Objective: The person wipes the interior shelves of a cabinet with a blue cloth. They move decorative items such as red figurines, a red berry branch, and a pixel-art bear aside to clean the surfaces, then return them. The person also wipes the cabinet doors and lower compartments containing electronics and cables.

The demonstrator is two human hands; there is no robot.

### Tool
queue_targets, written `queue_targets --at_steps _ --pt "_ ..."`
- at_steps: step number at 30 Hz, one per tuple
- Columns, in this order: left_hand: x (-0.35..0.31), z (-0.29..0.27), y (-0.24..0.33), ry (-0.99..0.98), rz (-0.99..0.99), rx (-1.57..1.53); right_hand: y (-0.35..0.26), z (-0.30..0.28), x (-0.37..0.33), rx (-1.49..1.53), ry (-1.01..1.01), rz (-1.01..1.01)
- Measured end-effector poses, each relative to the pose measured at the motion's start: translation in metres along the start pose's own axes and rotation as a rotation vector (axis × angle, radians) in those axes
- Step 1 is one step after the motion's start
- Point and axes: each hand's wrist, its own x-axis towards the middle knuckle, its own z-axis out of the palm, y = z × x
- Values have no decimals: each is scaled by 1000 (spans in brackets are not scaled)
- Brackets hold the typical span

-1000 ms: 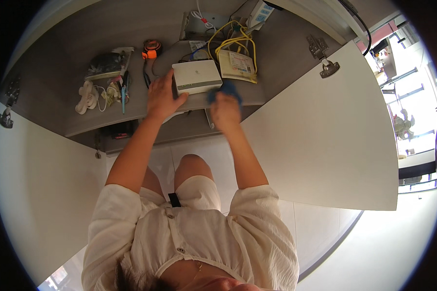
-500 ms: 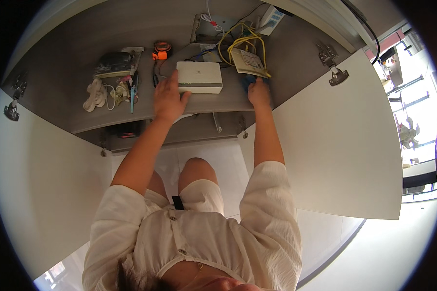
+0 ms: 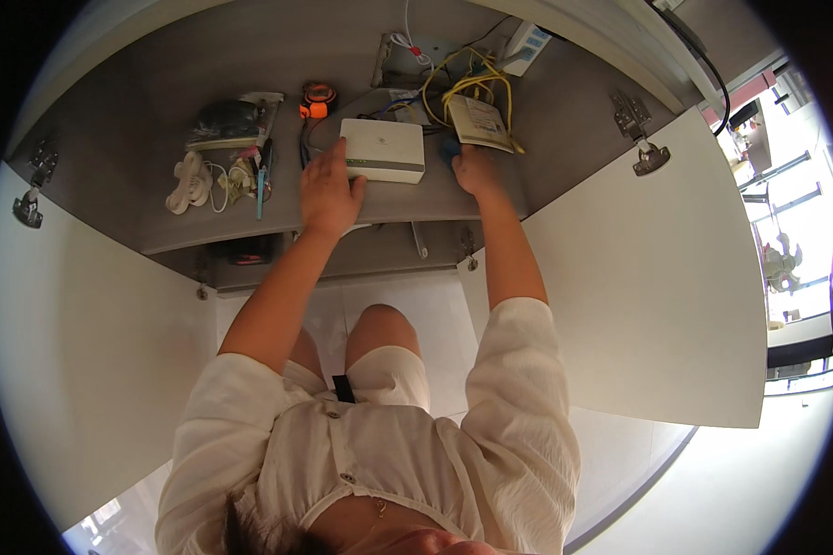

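Observation:
A white router [image 3: 384, 148] with small green lights sits on the grey shelf inside the cabinet. My left hand [image 3: 331, 194] is at its left end, fingers along the side and thumb by the front corner. To the right of the router, my right hand [image 3: 477, 173] is closed on a dark blue cloth [image 3: 450, 148], mostly hidden by the fingers. Just beyond that hand lies a flat cream packet [image 3: 481, 123], with coiled yellow cable [image 3: 453, 83] around and behind it.
An orange and black tape measure [image 3: 318, 100] lies behind the router. Farther left are a white corded item [image 3: 190, 183], a blue pen-like stick [image 3: 261, 190] and a dark bagged thing [image 3: 227, 122]. A white power strip [image 3: 526, 48] leans at the back right. An open door [image 3: 648, 277] stands right.
My right hand has moved left with the blue cloth, from under the packet toward the router. My left hand stays at the router's left end. The view has shifted slightly.

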Motion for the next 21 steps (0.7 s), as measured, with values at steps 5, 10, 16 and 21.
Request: queue_targets --at_steps 5,10,16,21 --pt "-2 2 -1 -4 2 -19 -32 -4 -1 -135 50 94" --pt "0 3 -5 -19 4 -48 -16 -5 -25 -4 -52 -404" --pt "-1 3 -4 101 77 -45 59 -9 -46 103 117 -41" --pt "-3 1 -5 1 102 -31 13 1 -84 -116 224 7"
